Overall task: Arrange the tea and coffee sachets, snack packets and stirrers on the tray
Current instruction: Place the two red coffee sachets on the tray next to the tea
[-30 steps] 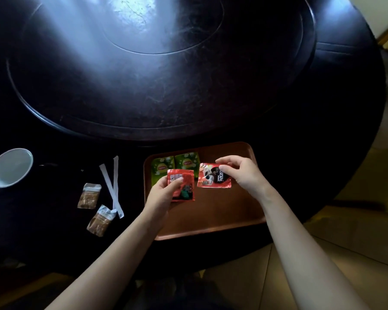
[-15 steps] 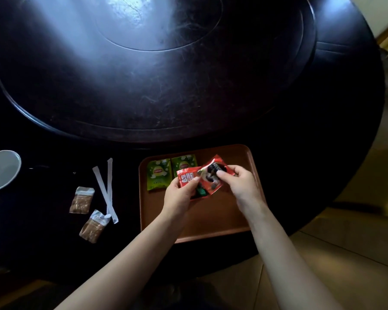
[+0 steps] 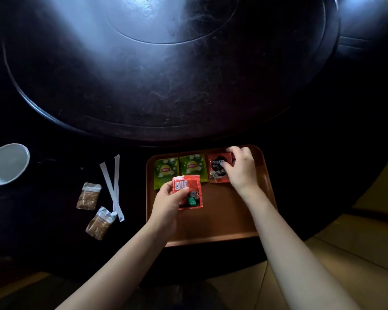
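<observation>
Head view: our right hand (image 3: 240, 168) presses a red coffee sachet (image 3: 218, 167) flat on the tray (image 3: 222, 222), fingers curled over its edge. Our left hand (image 3: 168, 202) pinches a second red sachet (image 3: 188, 192), lifted just below two green tea sachets (image 3: 179, 168).

Brown tray (image 3: 211, 229) on dark round table (image 3: 166, 86): two green Lipton sachets (image 3: 167, 171) side by side along far edge; red Nescafé sachet (image 3: 218, 168) just right of them, right hand (image 3: 240, 170) gripping it. Left hand (image 3: 168, 202) pinches second red sachet (image 3: 188, 194) above tray. Left of tray: two white stirrers (image 3: 113, 186), two snack packets (image 3: 87, 195), white cup (image 3: 7, 164).
</observation>
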Available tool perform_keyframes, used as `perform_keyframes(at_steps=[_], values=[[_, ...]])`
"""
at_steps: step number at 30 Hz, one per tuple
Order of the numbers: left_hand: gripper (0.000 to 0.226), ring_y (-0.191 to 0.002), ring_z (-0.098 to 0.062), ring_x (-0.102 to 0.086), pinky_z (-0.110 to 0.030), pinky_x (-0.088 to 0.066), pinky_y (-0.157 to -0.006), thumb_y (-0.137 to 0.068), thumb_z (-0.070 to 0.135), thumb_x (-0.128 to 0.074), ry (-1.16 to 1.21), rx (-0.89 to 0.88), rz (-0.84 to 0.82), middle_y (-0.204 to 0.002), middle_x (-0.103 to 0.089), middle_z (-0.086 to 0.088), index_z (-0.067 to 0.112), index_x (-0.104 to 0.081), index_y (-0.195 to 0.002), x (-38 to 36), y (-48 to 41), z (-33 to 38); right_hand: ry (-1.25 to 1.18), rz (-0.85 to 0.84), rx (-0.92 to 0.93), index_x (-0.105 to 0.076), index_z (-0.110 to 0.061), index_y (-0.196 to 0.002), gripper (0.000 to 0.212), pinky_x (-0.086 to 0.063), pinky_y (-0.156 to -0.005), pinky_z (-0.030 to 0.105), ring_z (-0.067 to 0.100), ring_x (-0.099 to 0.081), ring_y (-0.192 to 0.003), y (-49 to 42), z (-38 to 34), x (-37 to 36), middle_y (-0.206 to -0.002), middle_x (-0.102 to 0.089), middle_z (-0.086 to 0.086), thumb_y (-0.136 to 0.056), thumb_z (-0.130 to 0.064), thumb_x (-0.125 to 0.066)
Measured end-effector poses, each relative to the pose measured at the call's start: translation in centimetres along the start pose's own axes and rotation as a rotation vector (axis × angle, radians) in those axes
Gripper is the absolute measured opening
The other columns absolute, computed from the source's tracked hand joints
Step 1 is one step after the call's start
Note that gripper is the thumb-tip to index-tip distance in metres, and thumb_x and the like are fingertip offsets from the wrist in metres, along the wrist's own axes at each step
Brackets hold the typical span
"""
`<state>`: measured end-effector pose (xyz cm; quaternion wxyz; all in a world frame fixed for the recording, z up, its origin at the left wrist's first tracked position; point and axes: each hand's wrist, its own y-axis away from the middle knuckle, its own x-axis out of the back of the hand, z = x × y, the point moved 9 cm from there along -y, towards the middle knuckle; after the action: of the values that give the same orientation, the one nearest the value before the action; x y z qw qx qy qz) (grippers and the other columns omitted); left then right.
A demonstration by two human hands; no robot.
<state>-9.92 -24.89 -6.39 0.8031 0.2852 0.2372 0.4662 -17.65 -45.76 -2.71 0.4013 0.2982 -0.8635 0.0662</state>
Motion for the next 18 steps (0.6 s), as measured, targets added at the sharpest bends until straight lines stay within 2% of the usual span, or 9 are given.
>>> perform_keyframes(at_steps=[5,8,10,13,15,18], values=[[0.028,-0.085,-0.019,-0.067,-0.023,-0.054,-0.055,-0.082,0.008,-0.061,0.010,0.024,-0.035,-0.096,-0.067,-0.007,0.010,-0.055,-0.110,-0.4,-0.1,-0.2,0.002,0.028,0.063,-0.053,-0.005,-0.116,0.041,-0.045,-0.093,0.035,0.030,-0.055,-0.106,-0.1,-0.6,0.0,-0.115,-0.056,0.017,-0.078,-0.002,-0.067],[0.014,-0.077,-0.016,-0.068,-0.028,-0.054,-0.059,-0.085,0.005,-0.055,0.021,0.038,-0.061,-0.086,-0.069,-0.005,0.013,-0.061,-0.096,-0.7,-0.1,0.0,0.025,0.023,0.060,-0.050,-0.003,-0.119,0.044,-0.043,-0.095,0.036,0.032,-0.053,-0.106,-0.2,-0.6,-0.1,-0.118,-0.052,0.019,-0.078,-0.006,-0.068],[0.016,-0.075,-0.017,-0.068,-0.029,-0.053,-0.061,-0.086,0.003,-0.051,0.054,0.058,-0.081,-0.083,-0.070,-0.006,0.015,-0.062,-0.089,-1.0,-0.1,0.1,0.063,0.034,0.053,-0.049,-0.003,-0.119,0.045,-0.042,-0.096,0.035,0.032,-0.051,-0.109,0.1,-0.7,0.0,-0.119,-0.050,0.019,-0.079,-0.009,-0.068],[0.020,-0.082,-0.020,-0.066,-0.029,-0.055,-0.061,-0.086,-0.001,-0.049,0.165,0.094,-0.134,-0.091,-0.068,-0.011,0.006,-0.060,-0.102,-2.0,0.2,0.1,-0.018,0.110,0.027,-0.053,-0.003,-0.113,0.035,-0.045,-0.094,0.035,0.028,-0.053,-0.105,1.5,-1.3,1.5,-0.115,-0.052,0.018,-0.083,-0.017,-0.065],[0.028,-0.089,-0.022,-0.063,-0.030,-0.058,-0.067,-0.087,-0.002,-0.047,0.288,0.108,-0.197,-0.099,-0.064,-0.015,0.000,-0.054,-0.114,-3.0,0.6,0.3,-0.164,0.058,0.038,-0.060,-0.006,-0.100,0.024,-0.047,-0.085,0.028,0.023,-0.057,-0.092,3.5,-2.1,1.8,-0.102,-0.060,0.013,-0.084,-0.023,-0.064],[0.028,-0.089,-0.021,-0.062,-0.028,-0.056,-0.075,-0.087,-0.001,-0.046,0.359,0.096,-0.298,-0.101,-0.062,-0.016,0.000,-0.054,-0.113,-4.9,1.2,1.0,-0.303,-0.155,0.018,-0.064,-0.014,-0.090,0.016,-0.040,-0.069,0.004,0.011,-0.059,-0.079,7.3,-3.1,0.3,-0.087,-0.067,0.001,-0.078,-0.023,-0.070]])
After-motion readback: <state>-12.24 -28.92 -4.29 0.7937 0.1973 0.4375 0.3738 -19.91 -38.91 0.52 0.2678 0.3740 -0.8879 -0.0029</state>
